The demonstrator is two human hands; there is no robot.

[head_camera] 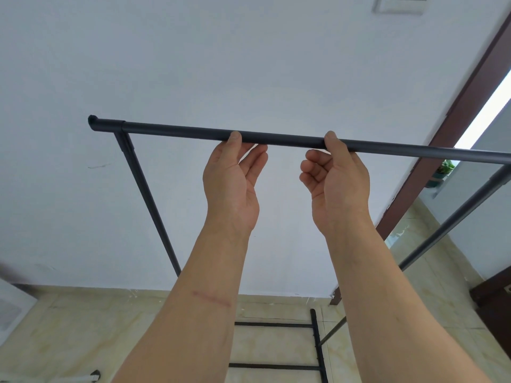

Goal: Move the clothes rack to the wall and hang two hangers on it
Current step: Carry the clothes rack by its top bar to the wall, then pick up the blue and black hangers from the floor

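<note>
The black clothes rack stands close in front of the white wall. Its top bar runs from upper left to the right edge. A left upright and a right upright slope down to the black base rails on the tiled floor. My left hand is under the bar's middle, thumb tip against the bar, fingers loose below it. My right hand sits just to the right, thumb on the bar, fingers curled beneath without wrapping it. No hanger is in view.
A brown door frame rises at the right, with a small potted plant beyond it. A wall switch is at the top. A white object sits at the lower left. Dark furniture stands at the lower right.
</note>
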